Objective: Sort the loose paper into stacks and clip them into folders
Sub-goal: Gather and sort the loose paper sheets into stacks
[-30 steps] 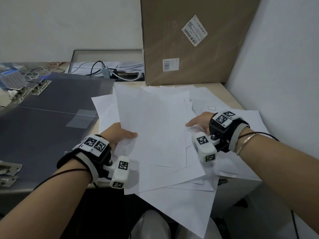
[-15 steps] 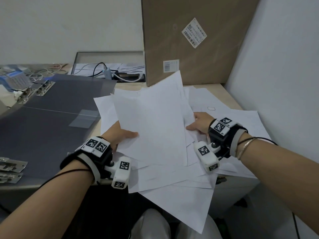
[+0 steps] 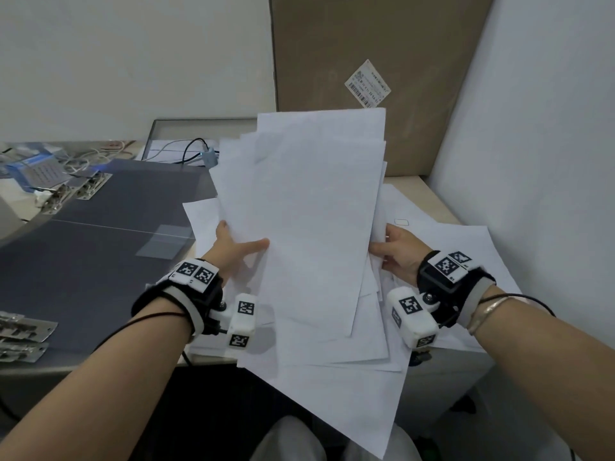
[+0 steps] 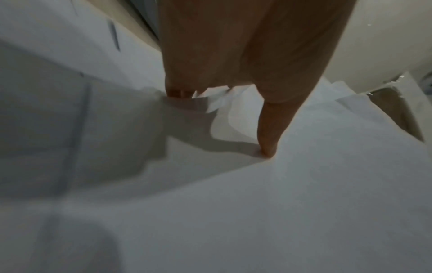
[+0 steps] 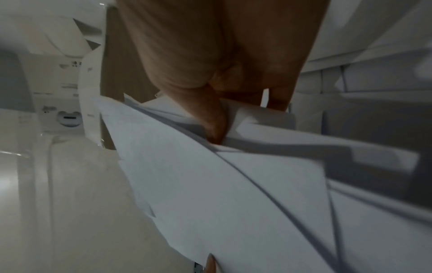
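Now both hands have a sheaf of plain white paper sheets (image 3: 309,221) tilted up in front of the tall brown cardboard box (image 3: 366,61), left hand (image 3: 233,247) and right hand (image 3: 397,251) pinching opposite edges, probably to square it. More loose sheets (image 3: 332,387) lie beneath; the box's barcode label (image 3: 367,84) is too small to read.

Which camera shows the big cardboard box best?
The head view: the cardboard box stands against the wall with its labels showing, behind the lifted paper stack. The right wrist view catches only a brown strip of it; in the left wrist view I cannot make it out.
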`<action>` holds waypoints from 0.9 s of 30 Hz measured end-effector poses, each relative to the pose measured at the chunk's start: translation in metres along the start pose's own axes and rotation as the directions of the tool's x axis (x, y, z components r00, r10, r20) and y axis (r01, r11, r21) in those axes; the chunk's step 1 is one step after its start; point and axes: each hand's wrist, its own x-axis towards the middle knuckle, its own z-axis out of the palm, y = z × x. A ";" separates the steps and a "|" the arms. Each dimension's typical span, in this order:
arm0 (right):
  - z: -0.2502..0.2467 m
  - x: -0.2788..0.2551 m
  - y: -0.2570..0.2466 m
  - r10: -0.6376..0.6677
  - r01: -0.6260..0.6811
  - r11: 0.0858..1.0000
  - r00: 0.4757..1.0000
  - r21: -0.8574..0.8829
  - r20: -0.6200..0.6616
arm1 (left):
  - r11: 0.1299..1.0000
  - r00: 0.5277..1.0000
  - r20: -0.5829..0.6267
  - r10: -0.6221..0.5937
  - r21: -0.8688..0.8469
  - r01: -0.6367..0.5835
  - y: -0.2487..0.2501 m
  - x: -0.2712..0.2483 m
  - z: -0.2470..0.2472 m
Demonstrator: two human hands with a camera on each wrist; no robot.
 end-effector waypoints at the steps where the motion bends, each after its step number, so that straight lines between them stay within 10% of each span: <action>1: 0.001 0.000 0.003 0.002 -0.002 1.000 1.000 0.006 -0.001 | 0.999 0.999 -0.032 -0.035 -0.009 0.035 -0.002 0.004 0.001; 12: 0.028 0.016 0.024 0.109 -0.130 0.986 0.976 -0.104 -0.191 | 0.956 0.938 -0.347 0.022 0.281 0.081 -0.021 0.012 0.010; 22: 0.012 0.007 0.015 0.515 -0.482 0.831 0.856 -0.279 0.055 | 0.956 0.917 -0.349 0.195 0.278 -0.098 -0.020 0.016 0.010; 27: 0.031 0.011 0.015 0.315 -0.369 0.836 0.929 -0.407 -0.196 | 0.968 0.931 -0.285 0.229 0.167 -0.187 -0.018 0.019 0.008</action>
